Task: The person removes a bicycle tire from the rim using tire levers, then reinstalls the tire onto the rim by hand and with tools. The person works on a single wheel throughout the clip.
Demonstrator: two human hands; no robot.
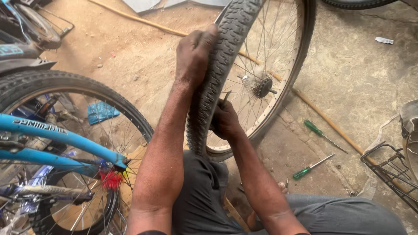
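Note:
A loose bicycle wheel stands upright against my knees, its grey knobby tyre (pixel 220 69) partly peeled off the pale rim (pixel 285 85). My left hand (pixel 195 54) clamps over the tyre's tread near the top. Lower down my right hand (pixel 224 122) grips a thin metal tool (pixel 226 96) wedged between tyre and rim. The hub (pixel 262 87) and spokes show through the middle of the wheel.
A blue-framed bicycle (pixel 56 137) with its own wheel stands at the left. Two green-handled screwdrivers (pixel 311 166) (pixel 322 135) lie on the dirt floor at the right, near a long thin cane (pixel 322 117). A wire basket (pixel 392 172) sits at the right edge.

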